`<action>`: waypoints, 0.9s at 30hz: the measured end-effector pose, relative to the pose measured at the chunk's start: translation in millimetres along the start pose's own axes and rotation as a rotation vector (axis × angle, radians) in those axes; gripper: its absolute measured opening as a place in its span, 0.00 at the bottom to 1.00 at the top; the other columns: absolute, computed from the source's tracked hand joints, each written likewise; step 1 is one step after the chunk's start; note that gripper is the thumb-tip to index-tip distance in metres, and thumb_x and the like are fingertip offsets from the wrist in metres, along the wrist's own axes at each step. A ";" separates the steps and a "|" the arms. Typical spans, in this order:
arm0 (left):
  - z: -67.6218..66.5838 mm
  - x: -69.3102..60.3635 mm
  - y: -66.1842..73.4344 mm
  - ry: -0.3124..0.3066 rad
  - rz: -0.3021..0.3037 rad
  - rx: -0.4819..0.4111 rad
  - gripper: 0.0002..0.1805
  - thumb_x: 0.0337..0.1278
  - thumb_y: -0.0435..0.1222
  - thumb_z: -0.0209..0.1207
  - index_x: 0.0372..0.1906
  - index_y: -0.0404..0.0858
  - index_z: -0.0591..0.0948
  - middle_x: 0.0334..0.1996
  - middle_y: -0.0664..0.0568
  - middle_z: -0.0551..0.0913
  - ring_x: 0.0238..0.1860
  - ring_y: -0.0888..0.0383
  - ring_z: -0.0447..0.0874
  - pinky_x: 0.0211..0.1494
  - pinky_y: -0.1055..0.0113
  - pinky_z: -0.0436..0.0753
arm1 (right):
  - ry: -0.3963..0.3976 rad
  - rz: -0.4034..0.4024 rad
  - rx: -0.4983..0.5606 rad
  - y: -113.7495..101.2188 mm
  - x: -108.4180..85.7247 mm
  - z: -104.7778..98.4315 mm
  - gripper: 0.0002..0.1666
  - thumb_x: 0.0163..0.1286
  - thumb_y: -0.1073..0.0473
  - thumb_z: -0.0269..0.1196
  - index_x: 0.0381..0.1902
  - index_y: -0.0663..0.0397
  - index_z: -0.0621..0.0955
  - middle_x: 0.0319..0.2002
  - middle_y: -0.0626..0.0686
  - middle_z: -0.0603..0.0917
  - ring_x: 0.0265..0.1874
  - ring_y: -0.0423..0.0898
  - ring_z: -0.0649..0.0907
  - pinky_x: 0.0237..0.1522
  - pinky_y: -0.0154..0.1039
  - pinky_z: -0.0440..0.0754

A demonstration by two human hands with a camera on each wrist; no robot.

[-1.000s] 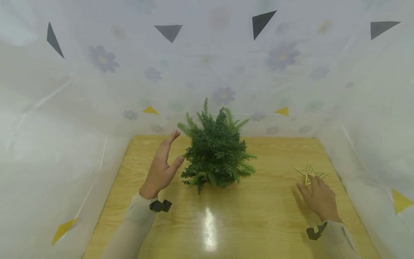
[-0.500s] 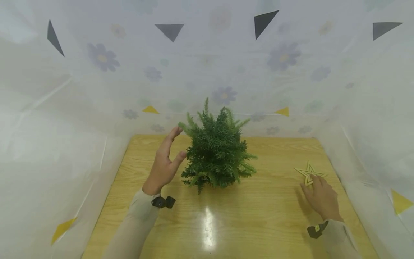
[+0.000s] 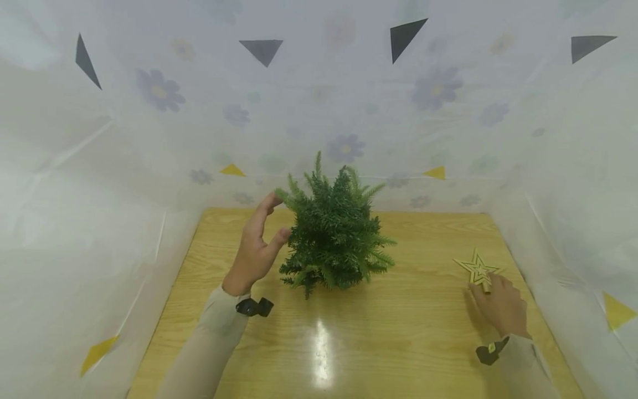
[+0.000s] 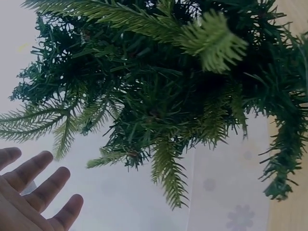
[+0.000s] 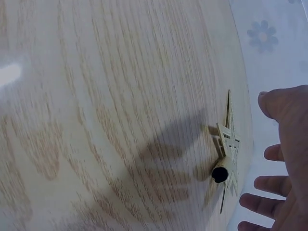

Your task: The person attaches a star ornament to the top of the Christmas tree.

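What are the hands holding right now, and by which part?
Nothing is held: the left hand is beside the green tree and the right hand is near the gold star, neither with fingers wrapped round anything.

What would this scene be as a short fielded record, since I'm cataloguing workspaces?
Surface: wood-grain table
Centrepiece: bushy green tree, mid-table, base hidden
Ornament: gold star with a short hollow tube, on the table, apart from the tree
Left hand: beside the tree, gripping nothing; contact unclear
Right hand: at the star, not gripping it
Backdrop: pale flower-print sheet
Star on tree: no
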State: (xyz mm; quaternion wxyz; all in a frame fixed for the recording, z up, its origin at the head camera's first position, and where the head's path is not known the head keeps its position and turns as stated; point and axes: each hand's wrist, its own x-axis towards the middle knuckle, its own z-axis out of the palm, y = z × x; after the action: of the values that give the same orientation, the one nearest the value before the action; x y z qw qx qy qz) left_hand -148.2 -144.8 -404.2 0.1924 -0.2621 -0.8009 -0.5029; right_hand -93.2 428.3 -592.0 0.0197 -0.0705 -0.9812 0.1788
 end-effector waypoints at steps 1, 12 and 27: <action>0.1 0.9 0.1 0.004 0.005 -0.001 0.48 0.72 0.67 0.47 0.82 0.38 0.57 0.73 0.40 0.69 0.74 0.43 0.66 0.74 0.42 0.64 | -0.001 0.002 0.000 1.9 1.3 0.4 0.45 0.79 0.38 0.55 0.67 0.78 0.68 0.61 0.84 0.68 0.52 0.88 0.70 0.40 0.82 0.70; 5.1 11.6 0.6 0.031 0.094 -0.045 0.45 0.73 0.65 0.50 0.81 0.41 0.61 0.74 0.42 0.70 0.72 0.46 0.69 0.73 0.42 0.66 | -0.030 0.040 0.019 22.1 12.9 1.7 0.48 0.79 0.36 0.55 0.66 0.82 0.67 0.57 0.86 0.71 0.50 0.85 0.73 0.38 0.80 0.74; 9.1 25.0 0.0 0.071 0.124 -0.106 0.42 0.74 0.63 0.52 0.79 0.40 0.64 0.67 0.42 0.77 0.67 0.46 0.75 0.68 0.49 0.71 | -0.084 0.128 0.110 17.8 13.9 -7.1 0.47 0.82 0.38 0.49 0.70 0.82 0.60 0.62 0.88 0.63 0.55 0.87 0.67 0.47 0.82 0.68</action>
State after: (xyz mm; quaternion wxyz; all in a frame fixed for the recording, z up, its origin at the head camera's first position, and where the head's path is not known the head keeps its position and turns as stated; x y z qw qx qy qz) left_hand -168.4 -131.0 -393.7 0.2372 -0.3030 -0.7481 -0.5406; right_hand -104.2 449.3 -591.5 -0.0293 -0.1241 -0.9633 0.2363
